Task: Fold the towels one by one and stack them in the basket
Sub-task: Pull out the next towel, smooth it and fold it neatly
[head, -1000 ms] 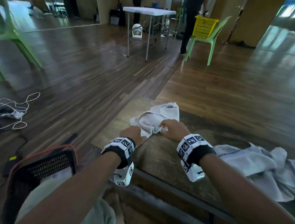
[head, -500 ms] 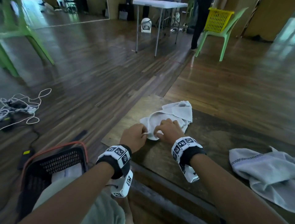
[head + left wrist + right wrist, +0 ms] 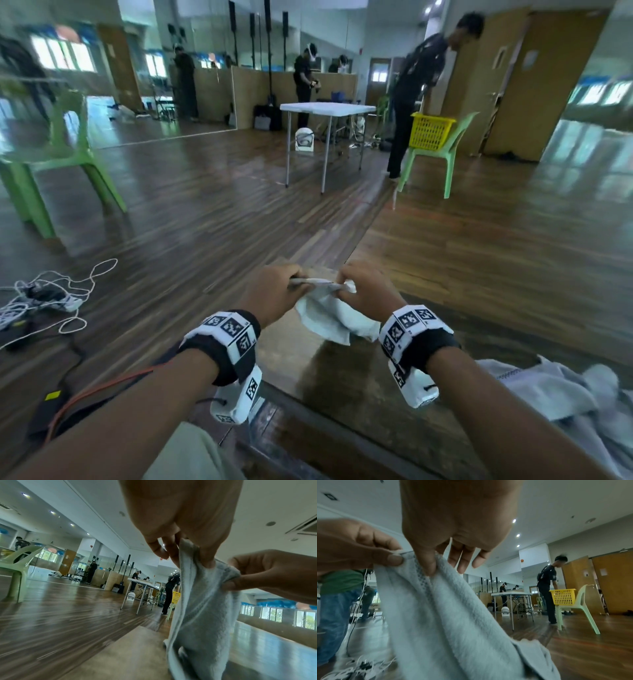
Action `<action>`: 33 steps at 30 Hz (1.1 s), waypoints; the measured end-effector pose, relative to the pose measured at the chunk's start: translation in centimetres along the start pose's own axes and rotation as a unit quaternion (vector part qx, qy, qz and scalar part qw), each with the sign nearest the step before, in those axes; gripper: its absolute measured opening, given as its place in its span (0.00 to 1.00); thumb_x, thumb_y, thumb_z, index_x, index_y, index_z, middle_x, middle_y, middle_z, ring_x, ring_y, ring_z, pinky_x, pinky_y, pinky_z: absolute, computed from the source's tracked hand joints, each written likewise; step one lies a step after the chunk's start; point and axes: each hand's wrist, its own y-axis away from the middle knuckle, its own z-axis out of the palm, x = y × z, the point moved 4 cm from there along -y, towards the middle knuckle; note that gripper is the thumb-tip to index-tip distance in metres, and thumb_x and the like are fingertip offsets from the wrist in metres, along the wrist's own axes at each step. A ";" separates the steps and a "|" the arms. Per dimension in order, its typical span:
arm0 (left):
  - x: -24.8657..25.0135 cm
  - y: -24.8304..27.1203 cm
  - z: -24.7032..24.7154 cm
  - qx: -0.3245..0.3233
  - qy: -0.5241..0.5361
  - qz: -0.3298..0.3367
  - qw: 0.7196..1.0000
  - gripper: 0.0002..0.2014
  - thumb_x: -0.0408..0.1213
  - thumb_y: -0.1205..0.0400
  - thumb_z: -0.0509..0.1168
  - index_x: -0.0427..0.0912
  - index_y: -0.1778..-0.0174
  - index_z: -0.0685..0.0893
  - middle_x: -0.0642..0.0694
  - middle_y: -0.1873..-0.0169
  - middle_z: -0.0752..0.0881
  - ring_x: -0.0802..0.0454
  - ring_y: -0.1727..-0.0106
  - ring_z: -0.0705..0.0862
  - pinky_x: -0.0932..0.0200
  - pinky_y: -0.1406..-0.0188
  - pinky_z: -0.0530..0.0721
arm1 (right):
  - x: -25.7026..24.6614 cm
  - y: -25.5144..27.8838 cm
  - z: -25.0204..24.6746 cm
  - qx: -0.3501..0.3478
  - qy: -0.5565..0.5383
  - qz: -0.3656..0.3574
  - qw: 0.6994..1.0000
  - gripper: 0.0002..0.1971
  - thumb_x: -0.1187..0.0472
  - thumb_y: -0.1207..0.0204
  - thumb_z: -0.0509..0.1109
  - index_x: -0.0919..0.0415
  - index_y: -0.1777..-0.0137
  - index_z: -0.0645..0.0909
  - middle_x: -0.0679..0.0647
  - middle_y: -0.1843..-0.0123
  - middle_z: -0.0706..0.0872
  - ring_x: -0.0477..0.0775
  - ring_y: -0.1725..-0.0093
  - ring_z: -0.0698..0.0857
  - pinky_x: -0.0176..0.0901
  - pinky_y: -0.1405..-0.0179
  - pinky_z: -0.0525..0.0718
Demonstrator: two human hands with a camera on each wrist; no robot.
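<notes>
A pale towel (image 3: 329,318) hangs above the low brown table (image 3: 308,366), lifted by its top edge. My left hand (image 3: 294,282) pinches that edge at the left, and my right hand (image 3: 342,286) pinches it close by on the right. In the left wrist view, thumb and fingers (image 3: 207,559) clamp the towel (image 3: 202,608), whose lower end trails on the table. In the right wrist view, my right hand (image 3: 431,566) holds the woven border of the towel (image 3: 445,615). Only the basket's orange rim (image 3: 89,390) shows at the lower left, behind my left arm.
A heap of unfolded towels (image 3: 555,394) lies on the table at the right. White cables (image 3: 51,298) sprawl on the floor at the left. Farther off are a green chair (image 3: 61,161), a white folding table (image 3: 327,109), a yellow basket (image 3: 431,132) on a chair, and a standing person (image 3: 411,102).
Both hands have raised the towel off the table by its near edge, so it now hangs between them. The head view has tilted up toward the room.
</notes>
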 end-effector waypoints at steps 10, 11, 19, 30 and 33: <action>8.4 -2.8 -1.7 -0.041 0.095 0.048 0.994 0.11 0.49 0.25 0.72 0.44 0.58 0.85 0.45 0.64 0.87 0.47 0.63 0.84 0.58 0.63 0.79 | -0.4 6.2 -13.9 0.044 -0.113 0.066 0.990 0.09 0.70 0.32 0.69 0.60 0.67 0.72 0.50 0.70 0.75 0.47 0.69 0.71 0.38 0.70 0.67; 9.6 -2.9 -1.6 -0.036 0.124 0.055 0.990 0.15 0.52 0.26 0.71 0.43 0.59 0.85 0.45 0.64 0.88 0.47 0.63 0.85 0.55 0.63 0.81 | -0.3 7.1 -14.6 0.031 -0.133 0.075 0.988 0.09 0.70 0.31 0.69 0.61 0.66 0.72 0.49 0.70 0.74 0.45 0.70 0.69 0.36 0.70 0.67; 16.3 -4.0 1.0 -0.063 0.190 0.082 0.976 0.15 0.60 0.28 0.68 0.51 0.58 0.86 0.52 0.64 0.88 0.52 0.63 0.85 0.51 0.61 0.84 | 0.4 11.6 -17.0 0.021 -0.288 0.111 0.951 0.06 0.64 0.25 0.72 0.67 0.55 0.80 0.52 0.62 0.87 0.44 0.63 0.85 0.33 0.61 0.82; 16.2 -3.1 4.4 -0.108 0.169 0.041 0.979 0.13 0.53 0.23 0.68 0.47 0.63 0.83 0.50 0.63 0.88 0.51 0.60 0.86 0.52 0.57 0.83 | 2.4 13.8 -17.2 0.038 -0.276 0.160 0.947 0.06 0.62 0.23 0.70 0.66 0.53 0.80 0.57 0.63 0.88 0.49 0.64 0.86 0.42 0.60 0.84; 17.7 -3.1 4.3 -0.136 0.131 0.057 0.980 0.11 0.50 0.22 0.69 0.45 0.58 0.86 0.48 0.61 0.89 0.49 0.57 0.87 0.48 0.53 0.85 | 2.1 13.8 -16.9 0.058 -0.278 0.148 0.947 0.08 0.60 0.22 0.69 0.66 0.52 0.80 0.58 0.64 0.89 0.49 0.67 0.85 0.42 0.64 0.83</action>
